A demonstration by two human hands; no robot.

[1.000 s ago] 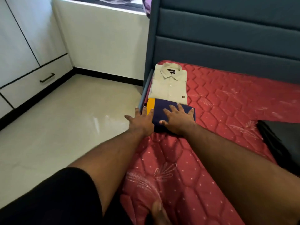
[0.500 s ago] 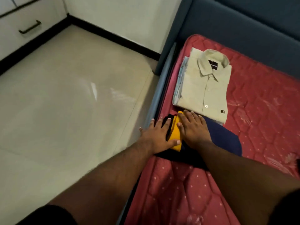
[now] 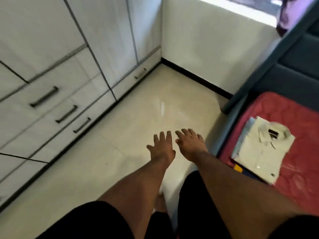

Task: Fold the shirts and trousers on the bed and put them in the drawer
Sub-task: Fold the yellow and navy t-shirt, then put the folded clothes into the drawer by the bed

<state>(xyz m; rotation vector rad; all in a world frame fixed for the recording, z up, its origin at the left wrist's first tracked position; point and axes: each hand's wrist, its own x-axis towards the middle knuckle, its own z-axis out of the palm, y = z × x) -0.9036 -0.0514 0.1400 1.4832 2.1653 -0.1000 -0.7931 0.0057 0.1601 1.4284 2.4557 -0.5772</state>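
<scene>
My left hand (image 3: 162, 147) and right hand (image 3: 190, 144) hang side by side over the floor (image 3: 120, 152), fingers spread and holding nothing, w/ the shut drawers (image 3: 57, 107) of the white wardrobe well off to the left. The folded cream shirt (image 3: 264, 150) lies by the left edge of the red mattress (image 3: 296, 173), on a pale blue folded one, and a navy & yellow garment (image 3: 241, 169) peeks out at its near corner

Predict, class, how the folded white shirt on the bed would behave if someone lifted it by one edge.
The white shirt is soft cloth, so it would probably sag and come unfolded. It looks thin and flat, so likely light. Lying on the mattress beside more folded clothes, it would probably slide, not roll.
</scene>
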